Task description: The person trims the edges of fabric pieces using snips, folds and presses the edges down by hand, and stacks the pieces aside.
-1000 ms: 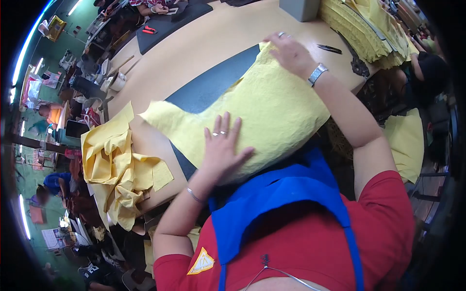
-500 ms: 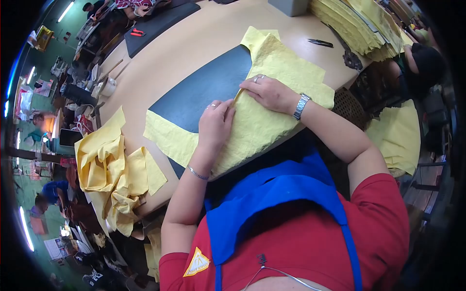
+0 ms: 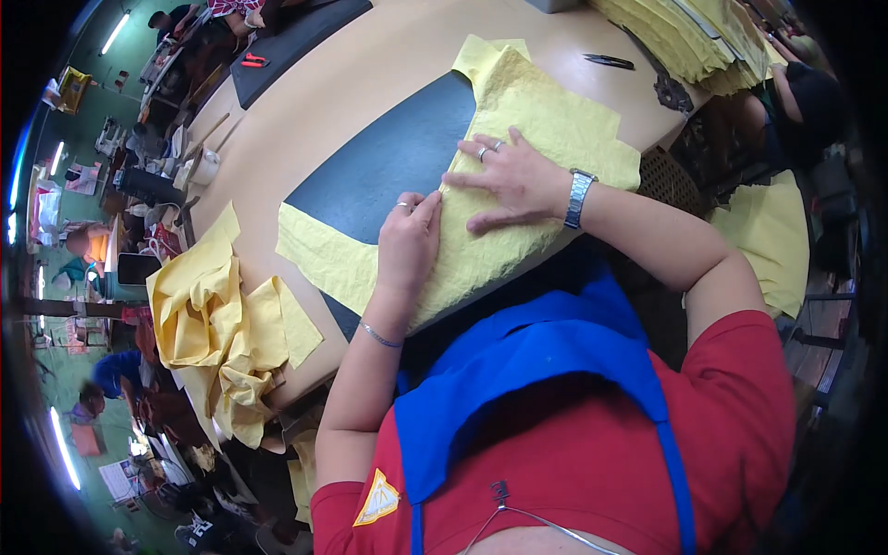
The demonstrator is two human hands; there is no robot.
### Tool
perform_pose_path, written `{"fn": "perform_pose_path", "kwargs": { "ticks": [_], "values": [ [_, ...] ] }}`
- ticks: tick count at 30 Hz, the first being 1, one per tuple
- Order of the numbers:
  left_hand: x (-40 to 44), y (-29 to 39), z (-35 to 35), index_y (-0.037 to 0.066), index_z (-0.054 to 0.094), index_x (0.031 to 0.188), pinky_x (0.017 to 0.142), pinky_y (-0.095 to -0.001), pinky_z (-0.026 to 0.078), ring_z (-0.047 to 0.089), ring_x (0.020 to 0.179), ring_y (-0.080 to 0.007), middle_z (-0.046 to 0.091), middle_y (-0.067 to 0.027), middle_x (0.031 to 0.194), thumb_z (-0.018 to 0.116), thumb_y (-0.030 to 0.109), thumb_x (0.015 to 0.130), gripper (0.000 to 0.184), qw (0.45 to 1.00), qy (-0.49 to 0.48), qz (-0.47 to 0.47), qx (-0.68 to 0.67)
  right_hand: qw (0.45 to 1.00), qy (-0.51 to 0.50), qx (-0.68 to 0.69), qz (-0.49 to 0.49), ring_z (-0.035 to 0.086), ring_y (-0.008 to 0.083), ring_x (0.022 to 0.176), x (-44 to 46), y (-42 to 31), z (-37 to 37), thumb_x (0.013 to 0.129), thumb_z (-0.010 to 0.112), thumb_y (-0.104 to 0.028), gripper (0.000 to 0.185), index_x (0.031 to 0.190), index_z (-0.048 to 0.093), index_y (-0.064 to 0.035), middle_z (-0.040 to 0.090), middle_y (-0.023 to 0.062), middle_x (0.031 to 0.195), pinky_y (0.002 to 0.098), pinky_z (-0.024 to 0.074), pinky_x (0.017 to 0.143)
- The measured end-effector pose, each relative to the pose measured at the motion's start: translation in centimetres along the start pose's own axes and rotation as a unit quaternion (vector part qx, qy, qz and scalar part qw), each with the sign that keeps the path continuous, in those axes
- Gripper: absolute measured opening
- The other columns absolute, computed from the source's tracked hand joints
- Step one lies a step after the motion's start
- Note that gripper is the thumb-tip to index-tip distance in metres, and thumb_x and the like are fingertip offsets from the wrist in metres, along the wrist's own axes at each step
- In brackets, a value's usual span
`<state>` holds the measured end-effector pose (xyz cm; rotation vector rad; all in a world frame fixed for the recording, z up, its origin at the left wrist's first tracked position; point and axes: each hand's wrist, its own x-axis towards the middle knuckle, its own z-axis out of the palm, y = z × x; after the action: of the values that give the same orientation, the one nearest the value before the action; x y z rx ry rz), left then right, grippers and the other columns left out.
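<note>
A crinkled yellow sheet [image 3: 546, 106], fabric or thin leather, lies over a dark flat panel [image 3: 379, 153] on the table in front of me. Its inner edge runs along the panel's surface. My left hand [image 3: 409, 242] is closed, thumb and fingers pinching that edge near the middle. Beside it, my right hand [image 3: 513, 180] lies flat on the yellow sheet with fingers spread, its fingertips reaching the same edge. A watch is on the right wrist and a bracelet on the left.
Crumpled yellow cloth [image 3: 199, 314] hangs over the table's left edge. Black snips [image 3: 609, 62] lie at the back right, near stacked yellow sheets [image 3: 684, 42]. A red cutter [image 3: 254, 60] rests on another dark panel [image 3: 301, 46]. Other people sit around the room.
My right hand has gone from pinching the sheet's edge to lying spread on it, and that edge looks flatter. My left hand stays at about the same spot.
</note>
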<state>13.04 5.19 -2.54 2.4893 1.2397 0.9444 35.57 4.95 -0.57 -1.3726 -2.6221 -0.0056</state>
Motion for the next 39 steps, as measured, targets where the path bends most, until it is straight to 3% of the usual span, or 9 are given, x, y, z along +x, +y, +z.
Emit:
{"fn": "perform_pose_path", "kwargs": {
  "ticks": [4, 9, 13, 22, 28, 32, 33, 38, 39],
  "values": [
    [0.0, 0.3, -0.1, 0.004, 0.071, 0.099, 0.066, -0.0378, 0.053, 0.064, 0.073, -0.0284, 0.064, -0.0115, 0.088, 0.065, 0.009, 0.089, 0.013, 1.000, -0.001, -0.003, 0.002, 0.992, 0.027, -0.060, 0.110, 0.040, 0.0367, 0.136, 0.6, 2.7, -0.4, 0.087, 0.049, -0.069, 0.069, 0.137, 0.054, -0.0214, 0.045, 0.0219, 0.143, 0.0679, 0.0275, 0.105],
    [0.1, 0.4, -0.8, 0.005, 0.071, 0.100, 0.067, -0.0384, 0.053, 0.064, 0.075, -0.0294, 0.064, -0.0116, 0.089, 0.065, 0.011, 0.089, 0.014, 0.999, -0.024, -0.026, -0.022, 0.990, 0.061, 0.116, -0.056, 0.058, 0.0311, 0.111, 1.0, -1.1, 0.4, 0.087, 0.062, -0.051, 0.058, 0.124, 0.060, -0.0067, 0.059, 0.0159, 0.124, 0.0402, 0.0458, 0.096],
    [-1.5, -0.3, -2.8, 0.004, 0.071, 0.102, 0.065, -0.0348, 0.052, 0.064, 0.072, -0.0262, 0.066, -0.0117, 0.089, 0.068, 0.010, 0.088, 0.015, 0.995, -0.052, -0.064, -0.055, 0.993, 0.077, 0.081, -0.044, 0.056, 0.0316, 0.116, 0.7, -1.6, 1.1, 0.089, 0.060, -0.051, 0.057, 0.125, 0.059, -0.0070, 0.058, 0.0168, 0.127, 0.0421, 0.0451, 0.097],
    [-3.3, -0.8, -3.3, 0.006, 0.071, 0.100, 0.067, -0.0378, 0.052, 0.064, 0.073, -0.0273, 0.065, -0.0099, 0.087, 0.067, 0.009, 0.086, 0.015, 0.999, -0.021, 0.020, 0.030, 0.999, -0.037, -0.003, 0.007, 0.038, 0.0423, 0.136, -0.4, -4.8, -0.5, 0.081, 0.049, -0.077, 0.080, 0.144, 0.047, -0.0274, 0.041, 0.0235, 0.146, 0.0694, 0.0292, 0.102],
    [-3.2, -0.8, -3.5, 0.006, 0.072, 0.101, 0.065, -0.0375, 0.052, 0.064, 0.073, -0.0276, 0.065, -0.0113, 0.088, 0.067, 0.009, 0.087, 0.016, 0.999, -0.022, 0.024, 0.036, 0.995, 0.034, -0.067, 0.065, 0.041, 0.0375, 0.135, 0.5, -1.7, -0.1, 0.085, 0.051, -0.070, 0.073, 0.137, 0.052, -0.0184, 0.046, 0.0211, 0.142, 0.0687, 0.0275, 0.103],
    [-2.8, -0.7, -4.1, 0.005, 0.073, 0.099, 0.065, -0.0371, 0.052, 0.065, 0.073, -0.0274, 0.066, -0.0125, 0.088, 0.068, 0.009, 0.086, 0.014, 0.999, -0.053, -0.010, 0.001, 0.982, 0.028, 0.157, -0.102, 0.057, 0.0289, 0.114, 1.4, -4.6, 0.8, 0.085, 0.063, -0.053, 0.060, 0.125, 0.058, -0.0081, 0.059, 0.0161, 0.121, 0.0451, 0.0475, 0.091],
    [-2.9, -0.8, -4.5, 0.005, 0.073, 0.096, 0.067, -0.0380, 0.052, 0.065, 0.073, -0.0273, 0.066, -0.0115, 0.085, 0.068, 0.010, 0.086, 0.013, 0.997, -0.064, -0.031, -0.016, 0.989, 0.050, 0.099, -0.099, 0.058, 0.0287, 0.111, 1.1, -5.5, 0.7, 0.086, 0.064, -0.049, 0.058, 0.124, 0.059, -0.0056, 0.060, 0.0162, 0.118, 0.0384, 0.0506, 0.087],
    [-3.3, -2.2, -7.0, 0.005, 0.074, 0.091, 0.079, -0.0418, 0.048, 0.064, 0.076, -0.0255, 0.066, -0.0084, 0.079, 0.069, 0.013, 0.084, 0.012, 0.988, -0.123, -0.078, -0.042, 0.990, 0.036, 0.098, -0.090, 0.058, 0.0327, 0.112, 1.3, -6.1, 0.9, 0.086, 0.063, -0.051, 0.060, 0.126, 0.059, -0.0075, 0.058, 0.0198, 0.121, 0.0416, 0.0513, 0.088],
    [-3.4, -2.4, -7.3, 0.007, 0.074, 0.093, 0.092, -0.0469, 0.044, 0.065, 0.081, -0.0247, 0.066, -0.0070, 0.081, 0.069, 0.016, 0.085, 0.013, 0.986, -0.137, -0.088, -0.045, 0.990, 0.030, 0.095, -0.095, 0.058, 0.0336, 0.112, 1.3, -6.1, 0.7, 0.085, 0.063, -0.051, 0.060, 0.127, 0.058, -0.0084, 0.058, 0.0208, 0.122, 0.0424, 0.0517, 0.087]
  ]
}}
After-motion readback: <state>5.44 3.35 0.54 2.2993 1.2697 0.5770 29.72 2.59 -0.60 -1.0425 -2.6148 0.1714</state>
